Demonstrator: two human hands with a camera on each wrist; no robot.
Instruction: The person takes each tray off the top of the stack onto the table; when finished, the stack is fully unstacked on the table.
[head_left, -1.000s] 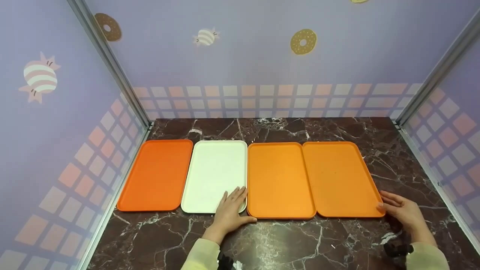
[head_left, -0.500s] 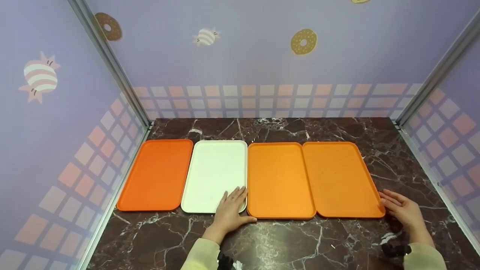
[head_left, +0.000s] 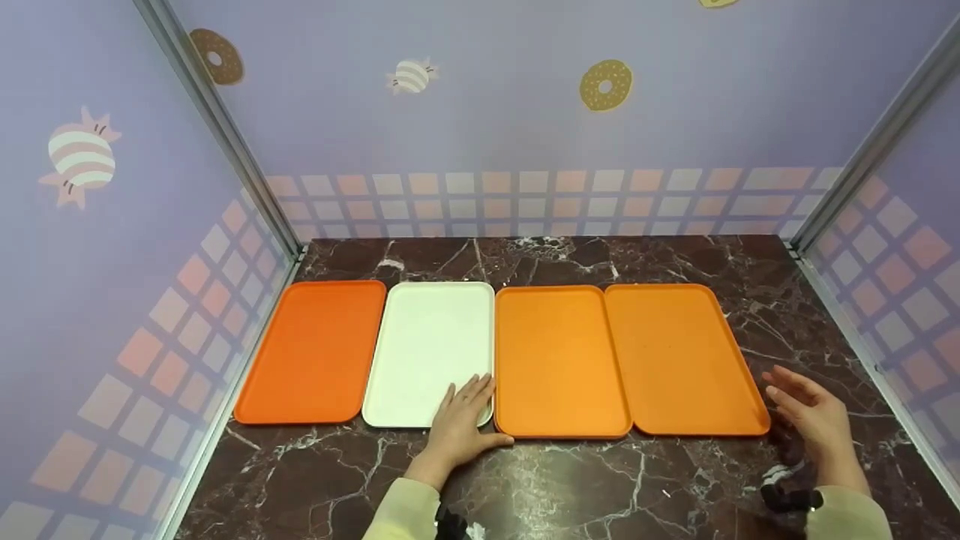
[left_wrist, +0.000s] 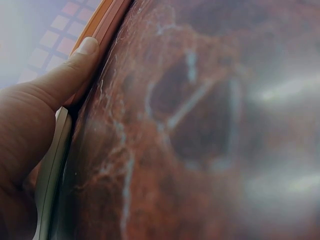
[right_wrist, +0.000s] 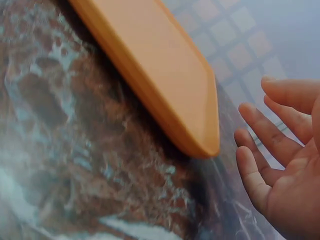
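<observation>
Side by side in a row lie a red-orange tray (head_left: 315, 352), a white tray (head_left: 431, 337), an orange tray (head_left: 559, 360) and another orange tray (head_left: 682, 360) at the right end. My left hand (head_left: 459, 431) rests with straight fingers on the white tray's near right corner. Its thumb (left_wrist: 75, 62) lies against the near edge of the middle orange tray, as the left wrist view shows. Just off the near right corner of the rightmost tray, my right hand (head_left: 814, 416) is held with relaxed fingers (right_wrist: 272, 132) and nothing in them; a gap separates it from the tray.
The trays lie on a dark marbled tabletop (head_left: 555, 495). Purple panels with printed sweets and checks enclose it at the left (head_left: 67, 300), back (head_left: 487, 127) and right (head_left: 915, 247). Dark straps circle both wrists.
My right hand has let go of the rightmost tray's near right corner and moved slightly right, away from it. The left hand and the trays stay where they were.
</observation>
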